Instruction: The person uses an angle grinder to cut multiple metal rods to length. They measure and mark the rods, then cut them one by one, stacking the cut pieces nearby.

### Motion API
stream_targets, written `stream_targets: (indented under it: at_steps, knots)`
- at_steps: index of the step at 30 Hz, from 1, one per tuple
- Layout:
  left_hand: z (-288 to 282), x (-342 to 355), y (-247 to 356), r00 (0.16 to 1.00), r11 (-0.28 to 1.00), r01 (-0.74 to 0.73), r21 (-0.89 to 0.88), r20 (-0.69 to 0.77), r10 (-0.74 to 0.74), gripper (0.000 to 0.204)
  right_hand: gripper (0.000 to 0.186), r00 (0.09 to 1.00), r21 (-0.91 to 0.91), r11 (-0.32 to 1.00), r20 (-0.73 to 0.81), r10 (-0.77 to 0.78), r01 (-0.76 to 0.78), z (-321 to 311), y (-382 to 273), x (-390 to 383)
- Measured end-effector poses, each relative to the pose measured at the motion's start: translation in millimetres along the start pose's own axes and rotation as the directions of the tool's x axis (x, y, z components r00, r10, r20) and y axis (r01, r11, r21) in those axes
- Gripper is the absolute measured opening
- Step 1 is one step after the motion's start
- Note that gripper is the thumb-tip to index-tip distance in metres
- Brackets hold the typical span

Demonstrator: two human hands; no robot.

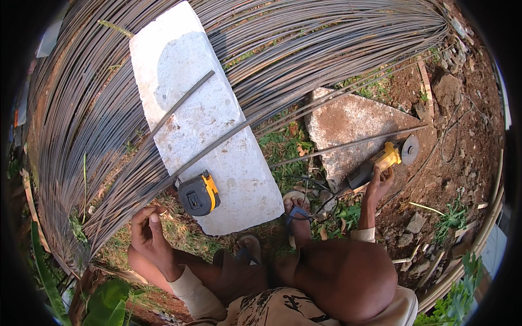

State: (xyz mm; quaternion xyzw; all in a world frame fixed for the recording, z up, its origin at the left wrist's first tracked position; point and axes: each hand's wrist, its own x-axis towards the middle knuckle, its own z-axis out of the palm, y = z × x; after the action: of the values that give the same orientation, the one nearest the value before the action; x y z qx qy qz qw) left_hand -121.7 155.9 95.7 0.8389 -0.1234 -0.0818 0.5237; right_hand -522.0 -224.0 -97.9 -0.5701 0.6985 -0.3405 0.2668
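My right hand [378, 187] grips a yellow and black angle grinder [387, 156] at the right, its fingers at the yellow head. The round grey disc [410, 150] faces up, beside the end of a thin steel bar [348, 144]. At the left my left hand [151, 234] is raised with its fingers curled and its thumb close to them; anything in them is too small to make out. Near it, a black and yellow tape measure [199, 194] rests on a long pale stone slab [187, 70]. A steel bar [217, 142] and a shorter bar [182, 102] lie across the slab.
A large bundle of steel bars [304, 46] curves behind and left of the slab. A rough triangular stone [356, 117] lies right of it. A dark cable [321, 214] runs near my sandalled feet [299, 214]. Rubble [416, 223] and plants [109, 301] lie around.
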Motion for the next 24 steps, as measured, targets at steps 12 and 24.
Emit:
stream_targets:
  at_steps: [12, 24]
  knots:
    - [13, 0, -17, 0.987, 0.980, -0.140, 0.141, 0.102, 0.126, 0.018, 0.015, 0.518, -0.022, 0.943, 0.840, -0.162, 0.332, 26, -63, -132]
    - [38, 9, 11, 0.961, 0.954, -0.276, 0.114, 0.043, 0.273, 0.015, 0.025, 0.471, -0.031, 0.841, 0.839, -0.272, 0.540, 139, -34, -180]
